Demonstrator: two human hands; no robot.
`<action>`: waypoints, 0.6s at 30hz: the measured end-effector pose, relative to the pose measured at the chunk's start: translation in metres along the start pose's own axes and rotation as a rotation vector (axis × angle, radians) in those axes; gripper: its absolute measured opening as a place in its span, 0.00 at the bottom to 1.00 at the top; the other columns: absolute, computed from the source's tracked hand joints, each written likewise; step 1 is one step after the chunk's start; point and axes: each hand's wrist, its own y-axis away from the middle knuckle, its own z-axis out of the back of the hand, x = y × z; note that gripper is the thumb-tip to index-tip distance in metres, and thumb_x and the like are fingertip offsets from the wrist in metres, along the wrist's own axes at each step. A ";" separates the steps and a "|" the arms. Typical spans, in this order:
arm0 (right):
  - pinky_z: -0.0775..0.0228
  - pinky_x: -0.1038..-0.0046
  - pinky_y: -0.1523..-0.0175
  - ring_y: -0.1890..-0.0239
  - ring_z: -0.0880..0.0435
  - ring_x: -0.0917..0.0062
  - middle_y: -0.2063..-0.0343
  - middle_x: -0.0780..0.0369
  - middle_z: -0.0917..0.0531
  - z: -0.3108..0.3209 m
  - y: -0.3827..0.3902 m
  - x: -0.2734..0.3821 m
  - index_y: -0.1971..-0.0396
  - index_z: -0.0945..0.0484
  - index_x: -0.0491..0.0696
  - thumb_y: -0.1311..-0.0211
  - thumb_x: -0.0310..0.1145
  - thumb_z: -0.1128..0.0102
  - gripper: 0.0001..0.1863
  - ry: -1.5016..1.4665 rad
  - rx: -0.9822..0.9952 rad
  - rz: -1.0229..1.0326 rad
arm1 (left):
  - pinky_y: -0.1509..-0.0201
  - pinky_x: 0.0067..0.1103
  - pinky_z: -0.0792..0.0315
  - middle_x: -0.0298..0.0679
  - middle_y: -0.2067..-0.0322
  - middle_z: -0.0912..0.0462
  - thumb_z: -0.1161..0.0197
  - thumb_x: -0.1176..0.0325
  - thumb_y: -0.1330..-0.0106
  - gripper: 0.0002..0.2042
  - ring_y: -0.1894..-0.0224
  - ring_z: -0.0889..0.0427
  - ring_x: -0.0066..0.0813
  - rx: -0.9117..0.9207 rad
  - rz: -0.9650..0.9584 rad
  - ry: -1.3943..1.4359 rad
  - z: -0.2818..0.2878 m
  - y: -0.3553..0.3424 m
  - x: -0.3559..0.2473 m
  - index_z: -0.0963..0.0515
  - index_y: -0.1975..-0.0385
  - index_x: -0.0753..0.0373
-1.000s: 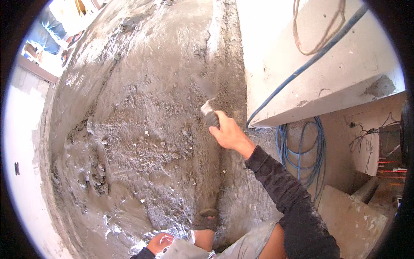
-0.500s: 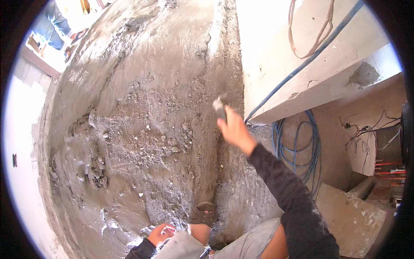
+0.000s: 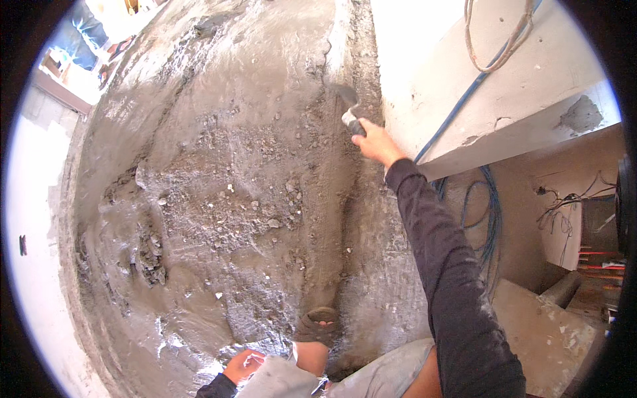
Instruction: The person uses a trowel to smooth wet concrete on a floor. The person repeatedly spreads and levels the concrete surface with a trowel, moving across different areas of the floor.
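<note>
My right hand [image 3: 377, 141] is stretched far forward, its fingers wrapped round the handle of a trowel [image 3: 350, 109]. The trowel's blade, blurred and coated grey, lies against the wet mortar [image 3: 265, 119] near the light strip by the wall's foot. Low in the picture my left hand [image 3: 243, 366] rests beside my knee, the fingers loosely bent and apart, with nothing visible in them. Part of that hand is hidden by the knee's cloth.
My sandalled foot [image 3: 322, 320] stands on the rough grey floor. A pale wall [image 3: 504, 99] rises on the right, with a blue cable [image 3: 458, 106] across it and a coiled blue hose [image 3: 494, 212] below. Another person's legs [image 3: 83, 40] show at the far left.
My right hand has moved forward, away from me, with the trowel, and its blade now shows. My left hand has stayed by the knee. The view has shifted slightly.
</note>
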 end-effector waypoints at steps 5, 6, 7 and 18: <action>0.33 0.60 0.42 0.47 0.24 0.53 0.49 0.45 0.24 -0.012 0.065 0.004 0.41 0.34 0.41 0.42 0.38 0.43 0.30 -0.024 0.048 0.218 | 0.54 0.22 0.26 0.39 0.61 0.20 0.37 0.69 0.38 0.14 0.58 0.22 0.23 0.046 -0.024 0.115 -0.002 -0.020 -0.009 0.25 0.54 0.66; 0.32 0.60 0.43 0.47 0.24 0.54 0.49 0.47 0.24 -0.005 0.082 0.017 0.42 0.35 0.41 0.42 0.38 0.43 0.29 -0.017 0.156 0.173 | 0.54 0.22 0.26 0.39 0.61 0.19 0.37 0.68 0.38 0.14 0.58 0.22 0.23 0.048 -0.007 0.133 -0.003 -0.024 -0.019 0.25 0.54 0.66; 0.31 0.60 0.44 0.48 0.24 0.54 0.49 0.48 0.24 -0.007 0.102 0.010 0.42 0.35 0.41 0.41 0.37 0.43 0.29 0.014 0.138 0.206 | 0.54 0.22 0.26 0.39 0.61 0.19 0.37 0.68 0.38 0.15 0.58 0.22 0.24 0.066 -0.001 0.147 -0.005 -0.030 -0.026 0.25 0.53 0.66; 0.38 0.63 0.36 0.40 0.30 0.54 0.43 0.46 0.29 -0.003 0.220 0.043 0.40 0.37 0.38 0.38 0.36 0.44 0.29 -0.165 0.202 0.343 | 0.53 0.24 0.26 0.38 0.60 0.21 0.37 0.71 0.37 0.14 0.56 0.22 0.25 0.068 -0.086 0.263 -0.007 -0.058 -0.047 0.27 0.53 0.65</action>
